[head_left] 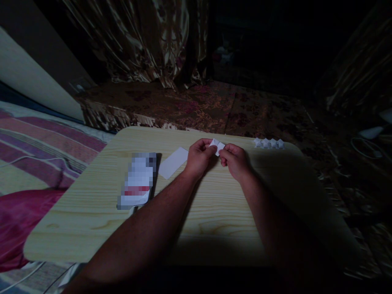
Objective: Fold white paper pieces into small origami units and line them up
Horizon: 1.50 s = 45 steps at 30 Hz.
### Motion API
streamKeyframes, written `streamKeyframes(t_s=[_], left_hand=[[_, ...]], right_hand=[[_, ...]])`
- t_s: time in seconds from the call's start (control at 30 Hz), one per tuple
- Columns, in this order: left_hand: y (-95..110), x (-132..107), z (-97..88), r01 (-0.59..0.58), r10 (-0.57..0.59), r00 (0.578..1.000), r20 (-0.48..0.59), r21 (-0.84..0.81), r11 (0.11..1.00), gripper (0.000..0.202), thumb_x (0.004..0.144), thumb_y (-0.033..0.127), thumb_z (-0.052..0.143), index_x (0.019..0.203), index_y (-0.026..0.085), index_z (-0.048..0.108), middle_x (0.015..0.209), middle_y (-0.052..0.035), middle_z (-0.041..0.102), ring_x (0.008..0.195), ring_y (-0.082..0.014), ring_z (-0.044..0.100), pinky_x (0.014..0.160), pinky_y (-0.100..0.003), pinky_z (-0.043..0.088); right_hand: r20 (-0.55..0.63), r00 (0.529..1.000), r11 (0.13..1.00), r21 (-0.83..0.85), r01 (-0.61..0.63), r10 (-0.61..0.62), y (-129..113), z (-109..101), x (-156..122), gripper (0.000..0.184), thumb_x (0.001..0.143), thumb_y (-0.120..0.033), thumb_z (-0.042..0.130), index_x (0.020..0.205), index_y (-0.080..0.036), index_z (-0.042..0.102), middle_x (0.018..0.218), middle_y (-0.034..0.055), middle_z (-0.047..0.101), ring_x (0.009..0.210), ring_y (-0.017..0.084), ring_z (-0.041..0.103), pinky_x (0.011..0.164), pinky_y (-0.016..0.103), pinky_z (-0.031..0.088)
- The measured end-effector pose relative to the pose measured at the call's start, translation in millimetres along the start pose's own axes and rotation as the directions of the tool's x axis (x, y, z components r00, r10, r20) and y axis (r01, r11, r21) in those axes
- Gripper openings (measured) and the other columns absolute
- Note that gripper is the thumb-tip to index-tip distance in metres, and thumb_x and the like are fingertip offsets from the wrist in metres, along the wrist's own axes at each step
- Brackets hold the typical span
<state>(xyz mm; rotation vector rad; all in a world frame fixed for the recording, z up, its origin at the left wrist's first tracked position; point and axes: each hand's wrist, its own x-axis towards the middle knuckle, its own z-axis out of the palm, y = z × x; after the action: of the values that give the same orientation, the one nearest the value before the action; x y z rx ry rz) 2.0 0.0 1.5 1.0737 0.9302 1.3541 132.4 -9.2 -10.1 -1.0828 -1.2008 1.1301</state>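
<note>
Between my two hands is a small folded piece of white paper point(217, 145), held up over the far middle of the table. My left hand point(199, 155) pinches its left side, thumb in front. On the right side, the thumb and fingers of my right hand point(234, 159) are closed on the same paper. A flat white paper strip point(173, 163) lies on the table just left of my left hand. Several folded white paper stars point(268, 143) stand in a row near the far right edge.
The light wood-grain table point(220, 220) has rounded corners. On its left lies a pixelated, phone-like object point(136, 181) with a white cable by its lower end. A striped bed cover point(45, 143) is at the left, and a patterned curtain point(162, 41) hangs beyond the table.
</note>
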Motion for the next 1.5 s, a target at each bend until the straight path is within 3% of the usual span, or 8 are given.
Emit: streamKeyframes(t_s=[0.17, 0.5, 0.7, 1.13, 1.5], left_hand=[[-2.4, 1.2, -1.2, -0.015, 0.015, 1.000, -0.010, -0.008, 1.000, 0.026, 0.066, 0.025, 0.070, 0.089, 0.016, 0.064, 0.067, 0.0013, 0.063, 0.052, -0.0075, 0.049, 0.051, -0.021, 0.038], [-4.9, 0.8, -1.9, -0.016, 0.014, 0.996, 0.084, 0.018, 1.000, 0.026, 0.068, 0.023, 0.069, 0.093, 0.016, 0.064, 0.068, 0.0018, 0.061, 0.052, -0.0069, 0.049, 0.052, -0.020, 0.039], [-3.6, -2.3, 0.4, -0.048, 0.041, 0.991, 0.124, 0.053, 0.997, 0.024, 0.067, 0.022, 0.069, 0.089, 0.016, 0.064, 0.066, 0.0018, 0.062, 0.054, -0.0083, 0.052, 0.053, -0.020, 0.040], [-4.9, -1.0, -0.5, -0.044, 0.042, 0.999, 0.035, 0.053, 0.998, 0.027, 0.066, 0.024, 0.069, 0.091, 0.015, 0.065, 0.063, 0.0029, 0.057, 0.050, -0.0072, 0.048, 0.049, -0.020, 0.038], [-7.2, -0.2, -1.1, -0.074, 0.074, 0.997, 0.013, 0.091, 0.993, 0.023, 0.067, 0.022, 0.066, 0.088, 0.015, 0.069, 0.070, -0.0012, 0.064, 0.057, -0.0101, 0.054, 0.056, -0.023, 0.043]], right_hand=[[-0.006, 1.000, 1.000, 0.005, -0.024, 0.024, -3.0, 0.6, -0.6, 0.016, 0.070, -0.027, 0.063, 0.063, -0.020, 0.050, 0.047, -0.0063, 0.050, 0.039, 0.007, 0.041, 0.041, 0.022, 0.029], [-0.049, 0.998, 0.992, 0.122, -0.034, 0.041, -1.5, 1.1, 1.7, 0.016, 0.072, -0.034, 0.065, 0.073, -0.020, 0.057, 0.050, -0.0059, 0.051, 0.040, 0.007, 0.041, 0.039, 0.021, 0.029], [-0.086, 0.996, 0.996, 0.088, -0.017, 0.024, 1.8, 1.5, 2.6, 0.018, 0.072, -0.036, 0.064, 0.072, -0.019, 0.057, 0.054, -0.0047, 0.054, 0.041, 0.007, 0.042, 0.039, 0.021, 0.029], [-0.053, 0.999, 0.999, 0.049, -0.003, 0.006, -0.5, 2.1, 0.9, 0.015, 0.074, -0.032, 0.063, 0.070, -0.019, 0.055, 0.047, -0.0065, 0.049, 0.039, 0.007, 0.042, 0.038, 0.020, 0.029], [-0.056, 0.998, 0.997, 0.082, 0.010, -0.006, -1.1, 2.9, 1.0, 0.012, 0.071, -0.027, 0.064, 0.075, -0.020, 0.055, 0.050, -0.0074, 0.050, 0.040, 0.007, 0.042, 0.039, 0.021, 0.031]])
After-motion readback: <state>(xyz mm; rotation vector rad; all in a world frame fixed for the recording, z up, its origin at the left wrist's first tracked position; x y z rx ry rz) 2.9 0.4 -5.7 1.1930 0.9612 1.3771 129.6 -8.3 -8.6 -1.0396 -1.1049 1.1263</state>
